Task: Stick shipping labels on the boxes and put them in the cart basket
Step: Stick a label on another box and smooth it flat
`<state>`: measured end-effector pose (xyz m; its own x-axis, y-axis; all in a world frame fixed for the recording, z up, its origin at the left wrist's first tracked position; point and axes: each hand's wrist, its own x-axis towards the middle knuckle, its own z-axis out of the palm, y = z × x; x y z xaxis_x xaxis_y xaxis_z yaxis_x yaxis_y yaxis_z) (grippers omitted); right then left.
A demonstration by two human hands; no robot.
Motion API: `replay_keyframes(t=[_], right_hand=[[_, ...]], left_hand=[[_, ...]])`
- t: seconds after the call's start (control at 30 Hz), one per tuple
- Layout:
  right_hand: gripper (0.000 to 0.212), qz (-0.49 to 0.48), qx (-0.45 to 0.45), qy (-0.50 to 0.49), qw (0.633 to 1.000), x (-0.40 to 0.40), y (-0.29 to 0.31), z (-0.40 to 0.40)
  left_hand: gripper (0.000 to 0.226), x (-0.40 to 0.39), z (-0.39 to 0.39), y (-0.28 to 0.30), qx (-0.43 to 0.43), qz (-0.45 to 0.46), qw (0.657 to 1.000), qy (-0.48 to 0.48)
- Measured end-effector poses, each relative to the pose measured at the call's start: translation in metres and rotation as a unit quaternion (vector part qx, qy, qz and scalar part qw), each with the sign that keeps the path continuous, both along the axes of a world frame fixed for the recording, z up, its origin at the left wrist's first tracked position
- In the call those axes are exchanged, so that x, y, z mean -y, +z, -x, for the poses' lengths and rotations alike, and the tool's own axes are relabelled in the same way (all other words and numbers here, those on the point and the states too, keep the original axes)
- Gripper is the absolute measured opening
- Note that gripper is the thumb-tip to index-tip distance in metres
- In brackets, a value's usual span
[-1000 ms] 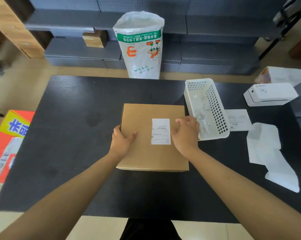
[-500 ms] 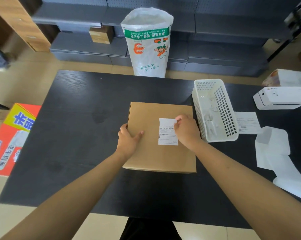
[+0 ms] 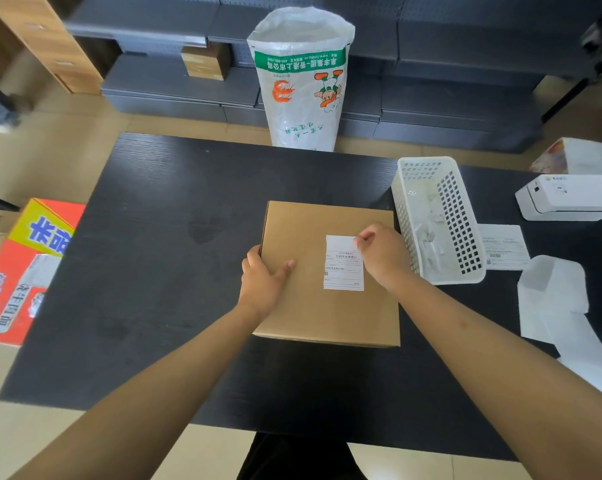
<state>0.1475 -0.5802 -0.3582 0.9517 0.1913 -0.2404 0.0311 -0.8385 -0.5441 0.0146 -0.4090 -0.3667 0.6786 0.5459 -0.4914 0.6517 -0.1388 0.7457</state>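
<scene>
A flat brown cardboard box [image 3: 327, 271] is lying on the black desk [image 3: 154, 271]. The left hand [image 3: 263, 280] is gripping its side. The right hand's [image 3: 384, 254] fingers are pinching the white paper label [image 3: 342, 268]; its small writing is too blurry to read.

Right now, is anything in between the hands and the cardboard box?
No. Both hands are already on the cardboard box: the left hand holds its left edge, and the right hand presses the top corner of the shipping label.
</scene>
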Motion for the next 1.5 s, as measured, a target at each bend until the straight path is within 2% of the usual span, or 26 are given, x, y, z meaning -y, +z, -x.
replay_keyframes(t=[0.13,0.2,0.37,0.5,0.8,1.0,1.17,1.33,1.5], right_hand=[[0.008,0.045,-0.011,0.019,0.999,-0.006,0.000,-0.002],[0.016,0.068,-0.011,0.035,0.997,-0.010,-0.001,0.001],[0.018,0.081,0.025,0.097,0.992,-0.006,0.000,0.011],[0.009,0.064,0.010,0.138,0.988,-0.003,0.011,0.015],[0.020,0.031,0.027,0.176,0.984,0.005,0.019,0.033],[0.028,-0.025,0.003,0.199,0.980,0.017,0.031,0.044],[0.010,-0.096,-0.023,0.179,0.979,0.029,0.045,0.055],[0.008,-0.144,-0.013,0.157,0.977,0.031,0.065,0.044],[0.008,-0.159,-0.010,0.103,0.982,0.040,0.058,0.050]], left_hand=[[0.075,0.003,-0.001,0.002,0.000,0.000,1.000,0.003],[0.075,0.005,-0.002,0.003,-0.005,-0.004,1.000,0.009],[0.072,0.008,-0.006,0.007,-0.020,-0.001,0.999,0.027],[0.070,0.010,-0.006,0.007,-0.020,0.004,0.999,0.035],[0.065,0.014,-0.008,0.006,-0.018,0.011,0.999,0.035],[0.063,0.014,-0.011,0.007,-0.037,0.023,0.999,0.032],[0.062,0.013,-0.011,0.006,-0.041,0.017,0.999,0.028],[0.063,0.020,-0.013,0.009,-0.035,0.013,0.999,0.026],[0.065,0.025,-0.020,0.010,-0.051,0.010,0.998,0.029]])
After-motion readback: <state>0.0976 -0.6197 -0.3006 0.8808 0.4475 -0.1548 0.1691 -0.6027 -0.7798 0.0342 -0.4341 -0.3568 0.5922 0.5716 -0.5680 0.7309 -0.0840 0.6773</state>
